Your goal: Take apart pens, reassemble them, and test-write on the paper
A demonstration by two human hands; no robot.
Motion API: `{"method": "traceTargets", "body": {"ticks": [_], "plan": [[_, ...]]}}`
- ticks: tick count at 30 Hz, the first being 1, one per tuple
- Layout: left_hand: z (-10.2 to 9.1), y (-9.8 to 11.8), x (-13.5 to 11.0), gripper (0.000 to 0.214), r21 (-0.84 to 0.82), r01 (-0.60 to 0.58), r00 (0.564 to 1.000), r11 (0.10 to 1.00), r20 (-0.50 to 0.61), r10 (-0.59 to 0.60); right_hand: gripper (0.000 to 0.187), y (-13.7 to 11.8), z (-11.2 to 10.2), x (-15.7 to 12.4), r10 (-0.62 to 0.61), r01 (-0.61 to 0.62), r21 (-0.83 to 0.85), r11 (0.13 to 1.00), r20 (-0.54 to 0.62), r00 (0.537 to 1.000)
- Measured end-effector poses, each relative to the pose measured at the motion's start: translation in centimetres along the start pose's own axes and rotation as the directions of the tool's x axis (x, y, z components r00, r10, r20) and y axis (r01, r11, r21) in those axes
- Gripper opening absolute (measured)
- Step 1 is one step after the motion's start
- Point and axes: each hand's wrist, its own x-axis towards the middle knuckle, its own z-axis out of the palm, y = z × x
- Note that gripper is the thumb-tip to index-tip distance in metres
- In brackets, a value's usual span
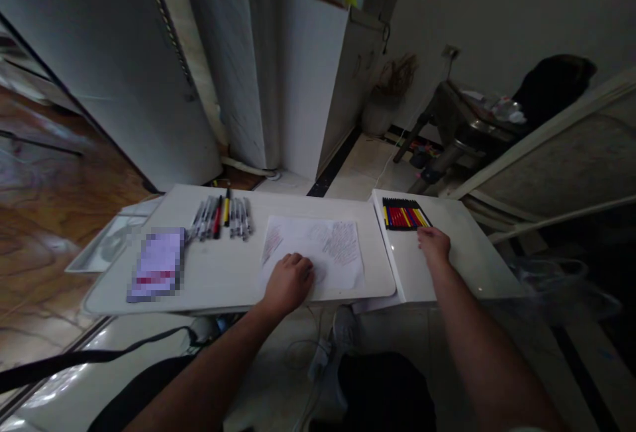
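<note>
My left hand (291, 279) rests on a white sheet of paper (311, 230) with handwriting on both sides. Its fingers are curled, and anything under them is hidden. At the lower right end of a row of pens (405, 215) is my right hand (435, 244), its fingers bent together. Whether it pinches one of them I cannot make out. The pens lie side by side, with black ends and red, yellow and blue middles. Farther left lie several clear pens (240, 218), a red and black pen (217, 218) and a yellow and black one (226, 210).
A blurred-out purple packet (159, 260) lies on the left of the white table (218, 286). A second white surface (472, 253) adjoins it on the right. Behind stand a white cabinet (311, 81) and a dark small table (462, 114). Cables (320, 352) run along the floor below.
</note>
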Motion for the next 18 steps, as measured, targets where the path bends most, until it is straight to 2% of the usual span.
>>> {"method": "traceTargets", "body": {"ticks": [4, 10, 15, 18], "plan": [[-0.4, 0.2, -0.2, 0.017, -0.001, -0.005, 0.999, 1.0, 0.031, 0.005, 0.039, -2.6, 2.8, -6.2, -0.038, 0.037, 0.008, 0.999, 0.134, 0.99], [-1.5, -0.2, -1.3, 0.022, -0.056, -0.022, 0.999, 0.998, 0.043, 0.025, 0.03, -6.1, 6.1, -13.9, -0.142, 0.159, -0.024, 0.987, 0.336, 0.931], [-3.1, -1.5, -2.0, 0.025, -0.082, -0.02, 0.999, 0.996, -0.038, 0.017, 0.021, -9.1, 7.9, -17.7, -0.197, 0.246, -0.062, 0.967, 0.423, 0.884], [-4.2, -2.6, -2.1, 0.025, -0.058, 0.04, 0.996, 0.998, -0.071, -0.045, 0.018, -10.8, 8.9, -18.9, -0.225, 0.293, -0.081, 0.953, 0.463, 0.858]]}}
